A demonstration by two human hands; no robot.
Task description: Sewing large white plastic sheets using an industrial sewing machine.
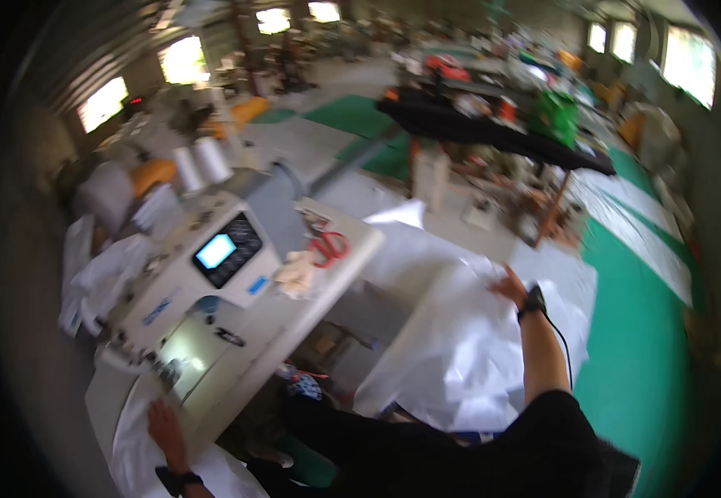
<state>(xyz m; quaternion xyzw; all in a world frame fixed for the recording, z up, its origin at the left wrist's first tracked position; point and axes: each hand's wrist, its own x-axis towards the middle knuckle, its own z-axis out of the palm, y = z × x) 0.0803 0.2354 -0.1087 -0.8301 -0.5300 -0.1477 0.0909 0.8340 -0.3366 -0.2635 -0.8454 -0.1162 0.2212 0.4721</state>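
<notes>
My left hand [165, 433] lies flat, fingers stretched, on white sheet material [132, 427] at the front of a sewing machine [228, 249]. The needle area beside that hand is lit, though its details are blurred. To the right, my right hand [510, 288] is held out over a large heap of white sheet material [460, 340], its fingers apart. Whether those fingertips touch the sheet I cannot tell. Red-handled scissors [329, 249] and a crumpled beige cloth [296, 274] lie on the machine's white table [356, 241].
Two white thread cones [211, 159] stand behind the machine. Farther off, a bench with a black cover [493, 137] carries a green bag [553, 116]. Green matting [634, 332] covers the floor at the right. White bundles [116, 274] sit left of the machine.
</notes>
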